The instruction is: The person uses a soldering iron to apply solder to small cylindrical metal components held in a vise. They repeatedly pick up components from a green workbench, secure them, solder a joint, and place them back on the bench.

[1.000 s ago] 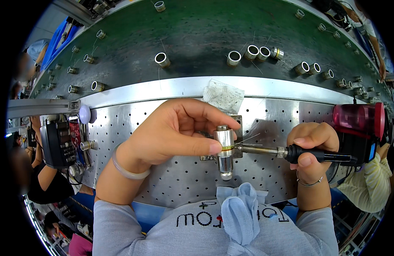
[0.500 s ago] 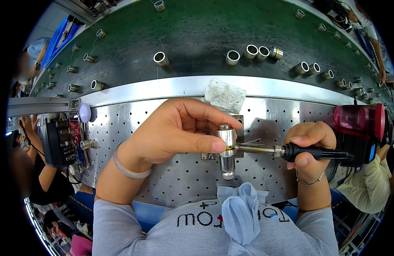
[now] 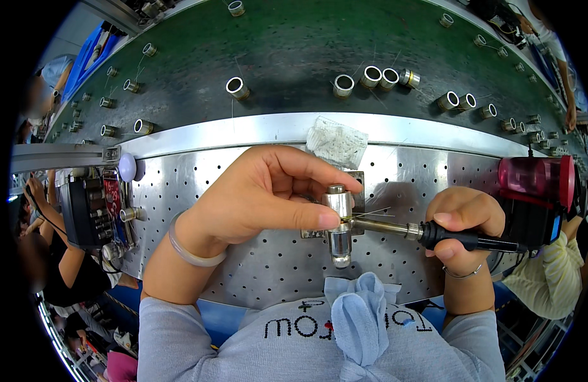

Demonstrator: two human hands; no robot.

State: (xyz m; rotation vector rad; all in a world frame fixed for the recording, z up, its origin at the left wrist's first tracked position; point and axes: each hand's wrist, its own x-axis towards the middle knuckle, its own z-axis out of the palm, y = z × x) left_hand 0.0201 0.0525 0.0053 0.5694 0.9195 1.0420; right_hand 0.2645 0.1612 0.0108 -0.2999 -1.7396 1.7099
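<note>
My left hand (image 3: 262, 197) grips a small silver metal cylinder (image 3: 338, 224) that stands in a fixture on the perforated steel worktop (image 3: 198, 184). Thumb and forefinger pinch it near the top. My right hand (image 3: 462, 226) holds a soldering iron (image 3: 427, 232) by its black handle. Its metal tip touches the cylinder's right side, where thin wires (image 3: 370, 213) stick out.
A green conveyor belt (image 3: 294, 44) behind the worktop carries several short metal tubes (image 3: 380, 77). A crumpled white pad (image 3: 336, 141) lies on the belt's metal rim. A red and black holder (image 3: 537, 191) stands at right, a black device (image 3: 87, 210) at left. Other people sit on both sides.
The cylinder and my left hand have shifted slightly. The soldering iron tip stays against the cylinder's side.
</note>
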